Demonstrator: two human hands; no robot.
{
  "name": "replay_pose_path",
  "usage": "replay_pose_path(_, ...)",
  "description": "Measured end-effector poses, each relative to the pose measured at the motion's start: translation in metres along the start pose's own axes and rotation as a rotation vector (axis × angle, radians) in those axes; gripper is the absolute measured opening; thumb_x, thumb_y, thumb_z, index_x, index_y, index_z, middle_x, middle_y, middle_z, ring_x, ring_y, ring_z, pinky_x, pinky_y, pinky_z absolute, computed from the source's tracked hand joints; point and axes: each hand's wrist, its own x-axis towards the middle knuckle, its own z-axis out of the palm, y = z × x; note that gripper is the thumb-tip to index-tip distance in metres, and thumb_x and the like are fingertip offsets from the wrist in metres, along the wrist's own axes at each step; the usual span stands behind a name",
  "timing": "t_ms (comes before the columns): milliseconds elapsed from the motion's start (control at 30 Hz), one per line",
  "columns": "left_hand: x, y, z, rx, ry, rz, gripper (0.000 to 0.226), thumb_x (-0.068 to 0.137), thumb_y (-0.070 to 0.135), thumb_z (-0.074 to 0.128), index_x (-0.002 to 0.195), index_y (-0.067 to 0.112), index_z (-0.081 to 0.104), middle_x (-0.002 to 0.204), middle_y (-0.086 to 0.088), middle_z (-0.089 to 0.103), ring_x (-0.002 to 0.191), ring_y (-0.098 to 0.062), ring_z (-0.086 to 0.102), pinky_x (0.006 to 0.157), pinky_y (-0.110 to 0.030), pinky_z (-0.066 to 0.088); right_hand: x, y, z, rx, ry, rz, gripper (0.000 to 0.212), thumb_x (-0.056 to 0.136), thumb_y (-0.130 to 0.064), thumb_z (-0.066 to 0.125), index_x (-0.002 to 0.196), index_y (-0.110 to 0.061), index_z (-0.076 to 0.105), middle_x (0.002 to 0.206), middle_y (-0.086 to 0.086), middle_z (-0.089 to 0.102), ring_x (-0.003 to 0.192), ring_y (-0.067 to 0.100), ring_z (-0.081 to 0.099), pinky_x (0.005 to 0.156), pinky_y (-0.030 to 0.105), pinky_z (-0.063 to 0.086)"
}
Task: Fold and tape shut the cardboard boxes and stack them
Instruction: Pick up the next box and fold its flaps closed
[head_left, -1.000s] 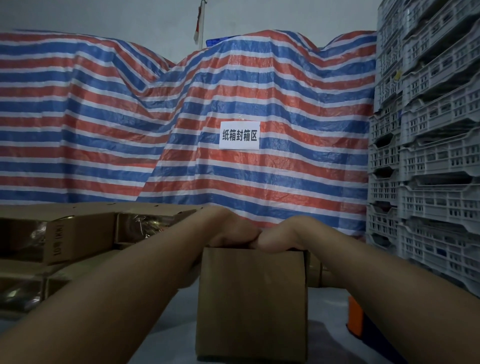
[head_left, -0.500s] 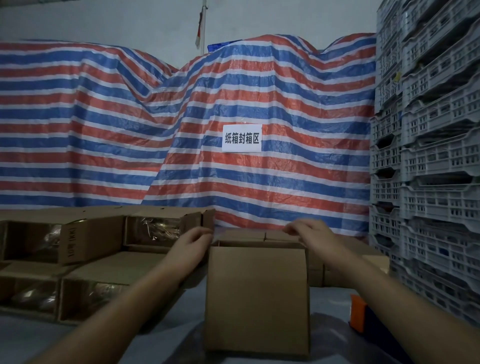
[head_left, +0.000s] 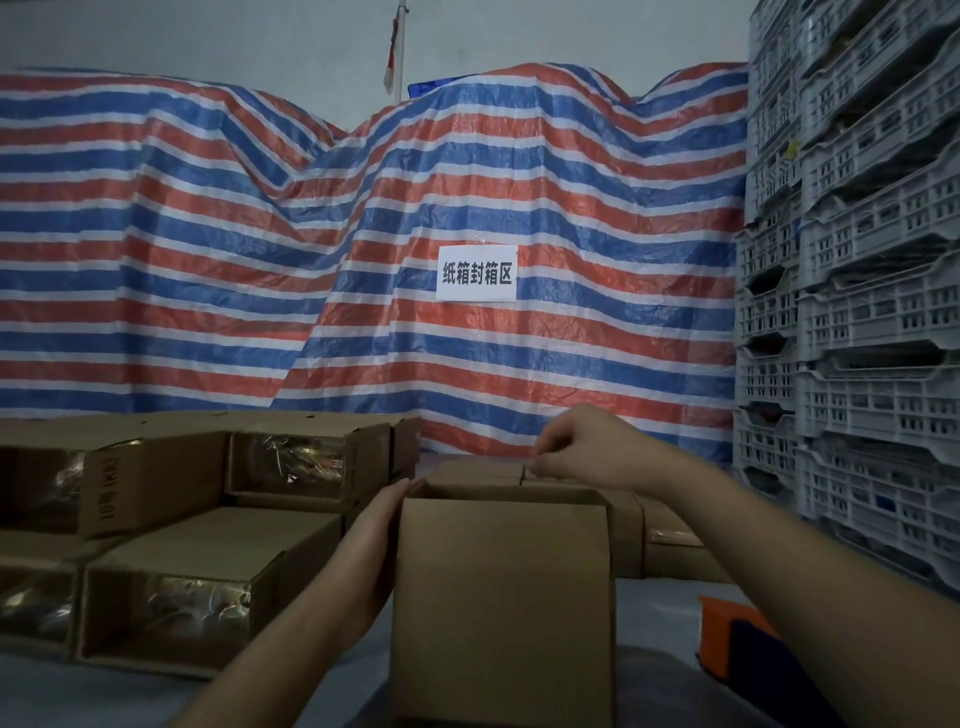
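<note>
Left hand (head_left: 371, 540) shifted onto box (head_left: 501, 597) side, top unsealed

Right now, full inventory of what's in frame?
upright box: 1, brown, centre front, top flaps not taped.
stacked boxes: several, brown, ends covered in clear film, left.
far boxes: a few, brown, behind the upright box.
tarp: 1, red-blue-white stripes, background.
sign: 1, white, on tarp.
crates: many, grey, stacked right.
orange object: 1, lower right, unclear.
left hand: flat against box's left side.
right hand: pinching a far top flap.
</note>
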Motion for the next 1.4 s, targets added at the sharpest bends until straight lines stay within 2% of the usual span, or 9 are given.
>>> replay_pose_path(167, -0.002, -0.005, -0.004, -0.076, -0.006, 0.011, 0.032, 0.097, 0.049, 0.044, 0.109, 0.033, 0.069, 0.103, -0.002, 0.076, 0.094, -0.018, 0.072, 0.081, -0.036, 0.049, 0.003, -0.020, 0.003, -0.249, -0.350, 0.033, 0.042, 0.095, -0.051, 0.060, 0.127, -0.024, 0.066, 0.121, -0.007, 0.067, 0.107, 0.006, 0.062, 0.098, 0.029, 0.051)
replay_pose_path(367, -0.004, 0.000, -0.006, -0.046, -0.019, 0.012, 0.031, 0.081, 0.035, 0.064, 0.105, 0.018, 0.076, 0.098, -0.011, 0.075, 0.084, -0.020, 0.073, 0.075, -0.034, 0.050, -0.004, -0.021, 0.001, -0.167, -0.399, 0.055, 0.058, 0.093, -0.054, 0.060, 0.140, -0.022, 0.054, 0.138, -0.003, 0.058, 0.123, 0.012, 0.055, 0.110, 0.037, 0.044)
replay_pose_path(467, -0.004, 0.007, -0.007, -0.016, -0.096, -0.040, 0.031, 0.072, 0.030, 0.068, 0.095, 0.012, 0.079, 0.092, -0.013, 0.073, 0.080, -0.021, 0.071, 0.081, -0.034, 0.049, -0.004, -0.018, 0.003, -0.158, -0.371, 0.051, 0.059, 0.093, -0.056, 0.059, 0.141, -0.023, 0.053, 0.140, -0.004, 0.057, 0.125, 0.011, 0.053, 0.111, 0.036, 0.043)
replay_pose_path(633, -0.001, 0.001, -0.009, 0.223, -0.154, -0.126, 0.022, 0.096, 0.017, 0.053, 0.089, 0.008, 0.071, 0.085, -0.012, 0.064, 0.084, -0.027, 0.059, 0.084, -0.040, 0.044, -0.004, -0.010, 0.009, -0.146, -0.315, 0.037, 0.054, 0.093, -0.060, 0.057, 0.135, -0.027, 0.060, 0.134, -0.007, 0.061, 0.119, 0.007, 0.056, 0.105, 0.030, 0.044)
replay_pose_path(800, 0.006, -0.001, -0.019, 0.319, -0.210, -0.064, 0.019, 0.096, 0.019, 0.053, 0.104, 0.011, 0.069, 0.096, -0.009, 0.070, 0.088, -0.027, 0.064, 0.081, -0.035, 0.048, -0.006, 0.002, 0.018, -0.009, -0.176, 0.005, 0.029, 0.095, -0.050, 0.060, 0.118, -0.035, 0.068, 0.114, -0.017, 0.066, 0.104, 0.000, 0.059, 0.083, 0.017, 0.044)
replay_pose_path(933, 0.006, -0.001, -0.026, 0.335, -0.127, 0.084, 0.035, 0.092, 0.007, 0.059, 0.104, 0.038, 0.072, 0.104, -0.002, 0.073, 0.092, -0.020, 0.069, 0.067, -0.028, 0.054, -0.019, 0.020, 0.025, 0.441, 0.255, 0.009, 0.014, 0.098, -0.035, 0.060, 0.102, -0.031, 0.073, 0.100, -0.012, 0.072, 0.098, 0.003, 0.065, 0.087, 0.024, 0.050)
replay_pose_path(1067, 0.009, -0.003, -0.026, 0.221, -0.209, 0.063, 0.044, 0.089, 0.005, 0.061, 0.117, 0.037, 0.068, 0.111, 0.002, 0.071, 0.096, -0.016, 0.070, 0.071, -0.025, 0.057, -0.042, 0.045, 0.046, 0.721, 0.702, 0.208, 0.030, 0.104, -0.025, 0.049, 0.090, -0.014, 0.073, 0.093, 0.003, 0.074, 0.097, 0.021, 0.068, 0.090, 0.035, 0.052)
replay_pose_path(1267, 0.012, -0.005, -0.023, 0.193, -0.236, 0.046, 0.053, 0.075, 0.020, 0.064, 0.124, 0.039, 0.061, 0.111, 0.002, 0.072, 0.101, -0.017, 0.069, 0.079, -0.029, 0.054, -0.070, 0.058, 0.086, 0.678, 0.521, 0.189, 0.045, 0.100, -0.051, 0.030, 0.108, -0.037, 0.071, 0.101, -0.024, 0.072, 0.099, -0.008, 0.062, 0.083, 0.018, 0.043)
replay_pose_path(1400, 0.014, -0.008, -0.022, 0.181, -0.232, 0.050, 0.049, 0.087, 0.006, 0.059, 0.123, 0.039, 0.061, 0.112, 0.000, 0.072, 0.101, -0.017, 0.069, 0.078, -0.028, 0.054, -0.072, 0.048, 0.089, 0.629, 0.333, 0.143, 0.034, 0.086, -0.065, 0.027, 0.086, -0.074, 0.061, 0.086, -0.051, 0.059, 0.085, -0.029, 0.053, 0.063, -0.007, 0.036)
